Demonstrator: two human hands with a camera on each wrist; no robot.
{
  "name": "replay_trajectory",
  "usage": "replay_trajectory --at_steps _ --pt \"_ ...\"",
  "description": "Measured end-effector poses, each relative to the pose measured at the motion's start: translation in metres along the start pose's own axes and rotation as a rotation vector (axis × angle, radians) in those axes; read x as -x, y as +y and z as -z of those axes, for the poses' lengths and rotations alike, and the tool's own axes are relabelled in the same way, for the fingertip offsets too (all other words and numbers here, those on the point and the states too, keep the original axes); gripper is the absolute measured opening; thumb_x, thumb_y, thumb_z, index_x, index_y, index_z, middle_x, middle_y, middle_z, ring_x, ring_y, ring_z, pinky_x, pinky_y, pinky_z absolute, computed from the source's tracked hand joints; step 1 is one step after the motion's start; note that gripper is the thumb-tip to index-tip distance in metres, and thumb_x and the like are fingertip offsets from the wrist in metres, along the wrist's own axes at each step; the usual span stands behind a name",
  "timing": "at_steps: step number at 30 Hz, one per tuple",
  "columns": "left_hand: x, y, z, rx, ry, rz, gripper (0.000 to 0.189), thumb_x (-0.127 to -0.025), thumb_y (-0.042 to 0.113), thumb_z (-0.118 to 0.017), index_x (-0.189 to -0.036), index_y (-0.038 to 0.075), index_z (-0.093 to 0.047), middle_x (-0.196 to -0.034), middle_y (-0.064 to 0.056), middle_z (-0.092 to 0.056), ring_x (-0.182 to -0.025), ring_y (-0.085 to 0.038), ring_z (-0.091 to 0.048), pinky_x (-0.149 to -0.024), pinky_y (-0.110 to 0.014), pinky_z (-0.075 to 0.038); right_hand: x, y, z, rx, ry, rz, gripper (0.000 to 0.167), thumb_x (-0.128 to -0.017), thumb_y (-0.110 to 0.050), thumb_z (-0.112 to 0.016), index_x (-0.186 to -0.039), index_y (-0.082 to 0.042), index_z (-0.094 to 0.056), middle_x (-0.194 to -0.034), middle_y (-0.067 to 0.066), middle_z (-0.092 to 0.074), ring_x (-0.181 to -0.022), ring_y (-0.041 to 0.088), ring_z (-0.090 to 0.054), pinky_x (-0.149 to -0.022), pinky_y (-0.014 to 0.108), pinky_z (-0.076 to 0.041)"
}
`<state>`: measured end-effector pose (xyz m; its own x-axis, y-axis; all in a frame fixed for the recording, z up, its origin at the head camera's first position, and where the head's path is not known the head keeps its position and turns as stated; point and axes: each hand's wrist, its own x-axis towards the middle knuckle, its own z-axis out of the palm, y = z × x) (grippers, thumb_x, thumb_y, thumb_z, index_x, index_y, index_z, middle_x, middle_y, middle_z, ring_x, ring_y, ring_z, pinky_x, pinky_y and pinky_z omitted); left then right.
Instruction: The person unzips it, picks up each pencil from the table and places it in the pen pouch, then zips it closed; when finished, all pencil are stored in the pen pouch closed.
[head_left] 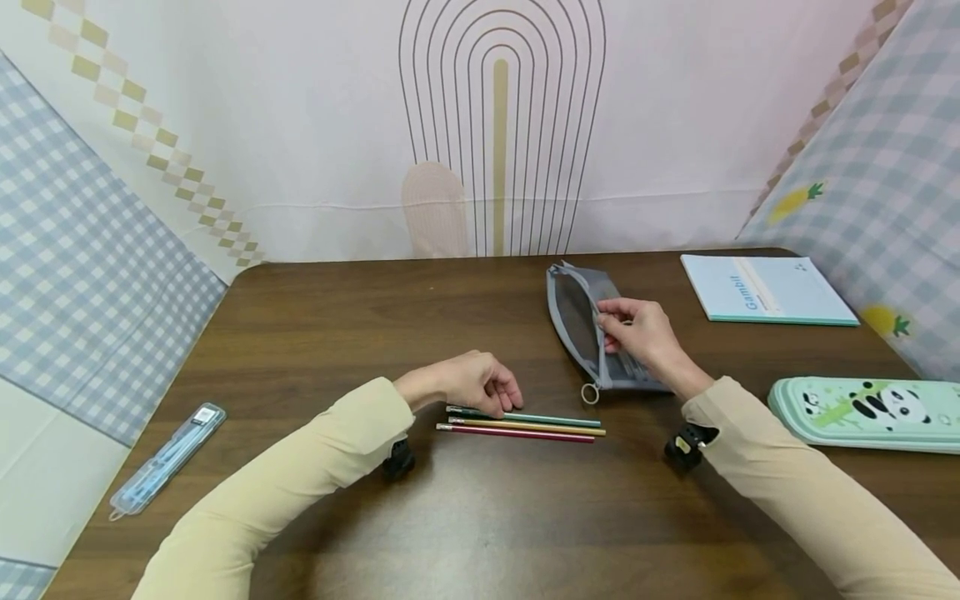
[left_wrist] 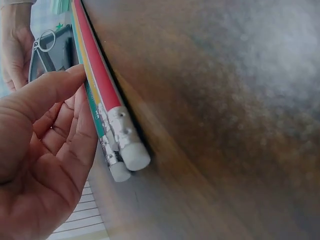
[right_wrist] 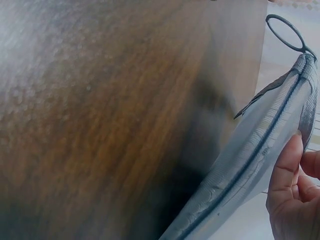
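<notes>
My right hand [head_left: 637, 333] pinches one edge of the mouth of a grey mesh zip pouch [head_left: 573, 325], holding it apart from the far edge. In the right wrist view, the pouch's zipper edge [right_wrist: 245, 165] runs beside the thumb and fingers. A ring hangs from the zipper pull. My left hand [head_left: 476, 383] is over a green pencil [head_left: 555, 419], fingers loosely bent and fingertips right at its side. Parallel to it lie a yellow pencil [head_left: 525, 427] and a red pencil [head_left: 517, 433]. White erasers [left_wrist: 136, 156] point toward the left wrist camera.
On the left lies a clear slim case [head_left: 168, 458] with light blue contents. A pale blue notebook [head_left: 768, 289] sits at the back right. Nearer on the right is a green panda pencil case [head_left: 870, 414]. A patterned cloth [head_left: 330, 125] hangs behind the brown table [head_left: 337, 317].
</notes>
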<state>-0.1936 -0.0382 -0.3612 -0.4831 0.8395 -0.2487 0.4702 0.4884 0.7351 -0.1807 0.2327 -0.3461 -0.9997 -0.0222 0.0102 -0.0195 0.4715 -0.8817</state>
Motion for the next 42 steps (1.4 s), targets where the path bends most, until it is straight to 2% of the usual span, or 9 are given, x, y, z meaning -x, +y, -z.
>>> replay_trajectory --at_steps 10,13,18,21,25,28,32,36,42 --pt "-0.001 -0.002 0.001 -0.248 0.036 -0.129 0.012 -0.078 0.002 -0.069 -0.087 0.009 -0.071 -0.076 0.001 -0.068 -0.068 0.001 -0.057 -0.064 -0.013 -0.05 0.001 -0.001 0.001 0.01 0.004 0.001 0.034 -0.094 -0.004 -0.053 -0.125 0.011 -0.052 -0.086 0.013 -0.059 -0.057 0.002 -0.056 -0.055 0.02 -0.055" --pt "0.002 -0.005 0.006 -0.236 0.018 -0.127 0.011 -0.077 0.003 -0.07 -0.087 0.009 -0.071 -0.076 0.001 -0.068 -0.069 0.001 -0.057 -0.065 -0.013 -0.051 0.001 -0.001 0.0 0.011 -0.001 0.0 0.035 -0.094 -0.004 -0.053 -0.125 0.012 -0.052 -0.089 0.016 -0.06 -0.057 0.001 -0.056 -0.055 0.019 -0.055" --pt "0.008 -0.009 0.025 -0.128 -0.03 -0.07 0.012 -0.079 0.004 -0.071 -0.09 0.006 -0.072 -0.079 0.0 -0.068 -0.071 -0.001 -0.059 -0.068 -0.016 -0.053 0.001 0.0 -0.001 0.011 -0.006 -0.005 0.034 -0.095 -0.004 -0.052 -0.125 0.011 -0.052 -0.09 0.017 -0.06 -0.057 0.002 -0.056 -0.055 0.02 -0.055" --pt "0.008 -0.01 0.036 -0.05 -0.017 -0.031 0.013 -0.08 0.002 -0.069 -0.093 0.003 -0.07 -0.08 -0.001 -0.068 -0.073 -0.003 -0.059 -0.07 -0.017 -0.052 0.001 0.0 -0.001 0.014 -0.003 -0.003 0.034 -0.095 -0.004 -0.052 -0.125 0.011 -0.052 -0.089 0.016 -0.06 -0.057 0.002 -0.056 -0.055 0.02 -0.055" --pt "-0.001 -0.01 0.042 0.125 0.064 0.072 0.018 -0.082 -0.002 -0.062 -0.099 -0.003 -0.067 -0.081 -0.002 -0.067 -0.072 -0.004 -0.057 -0.067 -0.018 -0.052 0.002 -0.001 0.0 0.009 -0.006 0.0 0.035 -0.095 -0.003 -0.052 -0.126 0.012 -0.051 -0.089 0.016 -0.06 -0.057 0.002 -0.056 -0.055 0.019 -0.055" --pt "-0.015 -0.009 0.038 0.324 0.135 0.179 0.023 -0.085 -0.001 -0.058 -0.107 -0.006 -0.063 -0.082 -0.003 -0.067 -0.073 -0.004 -0.058 -0.066 -0.019 -0.053 0.002 -0.002 0.0 0.005 -0.008 0.003 0.036 -0.095 -0.004 -0.053 -0.126 0.012 -0.05 -0.091 0.019 -0.06 -0.057 0.002 -0.056 -0.056 0.018 -0.055" --pt "-0.039 0.0 0.029 0.593 0.204 0.272 0.027 -0.089 0.0 -0.055 -0.115 -0.008 -0.058 -0.095 -0.014 -0.069 -0.075 -0.007 -0.062 -0.065 -0.017 -0.053 0.003 -0.003 -0.002 0.004 -0.007 0.0 0.036 -0.095 -0.005 -0.053 -0.127 0.012 -0.05 -0.097 0.022 -0.061 -0.057 0.002 -0.056 -0.056 0.019 -0.055" --pt "-0.062 0.012 0.02 0.812 0.258 0.309 0.03 -0.092 -0.002 -0.053 -0.122 -0.008 -0.054 -0.115 -0.023 -0.063 -0.073 -0.01 -0.063 -0.06 -0.016 -0.052 0.003 -0.003 -0.003 -0.001 -0.006 0.001 0.036 -0.095 -0.005 -0.052 -0.127 0.012 -0.05 -0.101 0.026 -0.061 -0.057 0.001 -0.056 -0.056 0.019 -0.055" --pt "-0.087 0.026 0.012 1.035 0.329 0.343 0.038 -0.093 -0.001 -0.054 -0.131 -0.004 -0.049 -0.127 -0.024 -0.055 -0.103 -0.023 -0.064 -0.06 -0.015 -0.053 0.003 -0.002 -0.002 0.004 -0.011 -0.008 0.035 -0.096 -0.005 -0.051 -0.127 0.01 -0.05 -0.104 0.027 -0.06 -0.058 0.002 -0.057 -0.058 0.021 -0.056"
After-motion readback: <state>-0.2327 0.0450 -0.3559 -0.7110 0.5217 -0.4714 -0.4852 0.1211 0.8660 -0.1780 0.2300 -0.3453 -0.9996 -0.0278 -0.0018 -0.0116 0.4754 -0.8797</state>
